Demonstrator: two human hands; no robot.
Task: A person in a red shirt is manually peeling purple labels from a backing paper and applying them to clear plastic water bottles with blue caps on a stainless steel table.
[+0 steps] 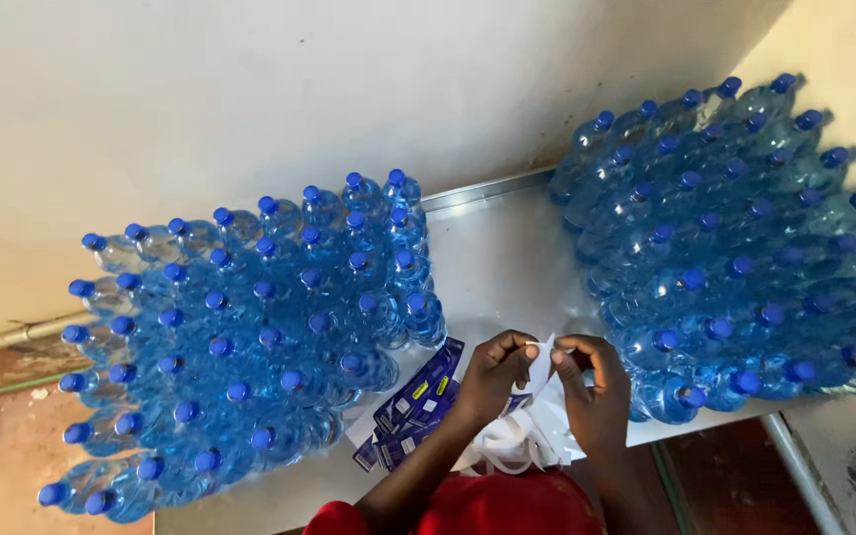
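A single camera, worn on the person's head, looks almost straight down from above and slightly forward onto a pale grey metal bench (507,258) set against a cream wall (250,89). It sits close enough that both hands fill the lower centre, while the clusters of clear blue-capped plastic bottles (250,327) at left and right reach the frame's edges. The floor shows at the bottom corners.

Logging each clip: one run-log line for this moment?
hands: left and right pinch white strip | labels beside | bottles flank
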